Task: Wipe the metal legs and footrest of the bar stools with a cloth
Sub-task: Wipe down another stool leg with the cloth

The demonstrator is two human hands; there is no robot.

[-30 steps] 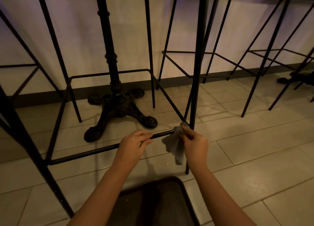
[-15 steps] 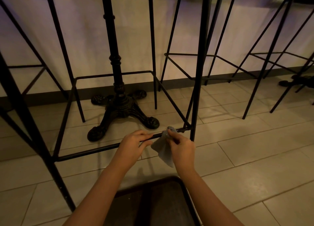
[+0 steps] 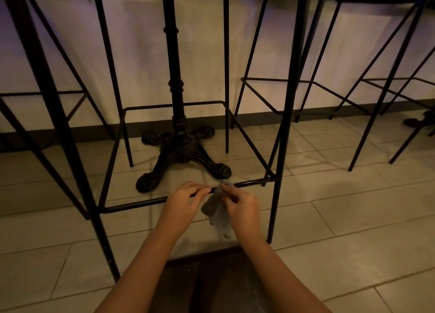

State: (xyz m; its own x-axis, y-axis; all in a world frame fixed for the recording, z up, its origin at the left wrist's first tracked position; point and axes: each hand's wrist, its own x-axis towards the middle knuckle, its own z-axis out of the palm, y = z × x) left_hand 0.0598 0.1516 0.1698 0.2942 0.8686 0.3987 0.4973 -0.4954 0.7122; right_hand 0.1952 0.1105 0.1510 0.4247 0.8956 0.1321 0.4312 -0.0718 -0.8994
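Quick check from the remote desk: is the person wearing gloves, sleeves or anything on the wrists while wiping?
No gloves: the left hand and right hand are bare. Both forearms are uncovered right to the bottom edge of the picture, with no sleeve showing. No watch, band or ring is visible in this dim light.

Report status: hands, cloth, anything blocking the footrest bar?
Left hand grips the front footrest bar. Right hand pinches the grey cloth onto the bar beside it. Bar to the left is unobstructed; ornate table base stands behind, apart.
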